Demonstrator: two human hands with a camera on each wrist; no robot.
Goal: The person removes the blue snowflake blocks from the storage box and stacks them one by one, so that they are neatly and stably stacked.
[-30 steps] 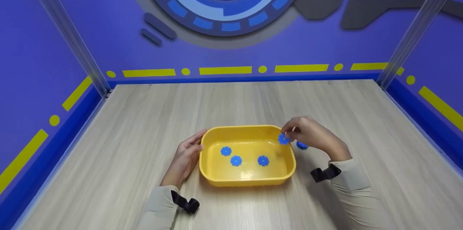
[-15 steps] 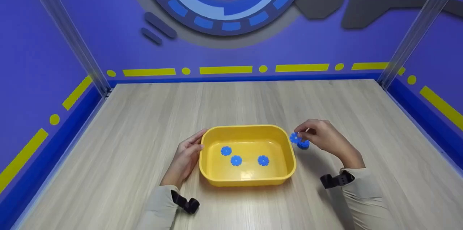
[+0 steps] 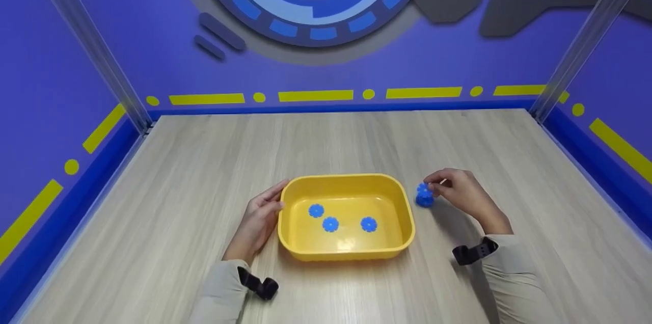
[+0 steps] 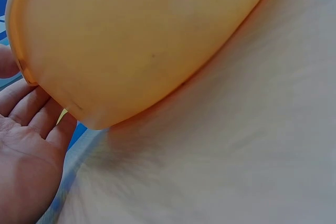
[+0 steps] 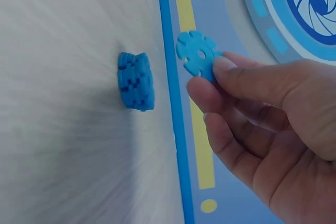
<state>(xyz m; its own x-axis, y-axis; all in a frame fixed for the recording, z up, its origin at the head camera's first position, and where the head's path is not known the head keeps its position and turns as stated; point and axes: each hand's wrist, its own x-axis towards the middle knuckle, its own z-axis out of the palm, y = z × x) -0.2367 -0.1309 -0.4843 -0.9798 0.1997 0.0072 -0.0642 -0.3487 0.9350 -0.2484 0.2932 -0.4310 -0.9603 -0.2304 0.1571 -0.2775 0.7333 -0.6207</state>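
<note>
My left hand holds the left end of a yellow plastic tub, thumb at the rim and fingers along the outer wall. In the left wrist view the tub's outer side fills the top, with the fingers of that hand against it. Between thumb and forefinger, my right hand pinches a blue notched disc with a hole in its centre. Just below that disc stands a short stack of similar blue discs on the table, apart from it in the right wrist view.
Three blue notched discs lie flat in the tub: one at left, one near it, one farther right. The wooden table meets purple panels at its back and sides.
My right hand has moved right with the pinched disc, from over the tub's right rim to above the stack outside it. The left hand stays at the tub.
</note>
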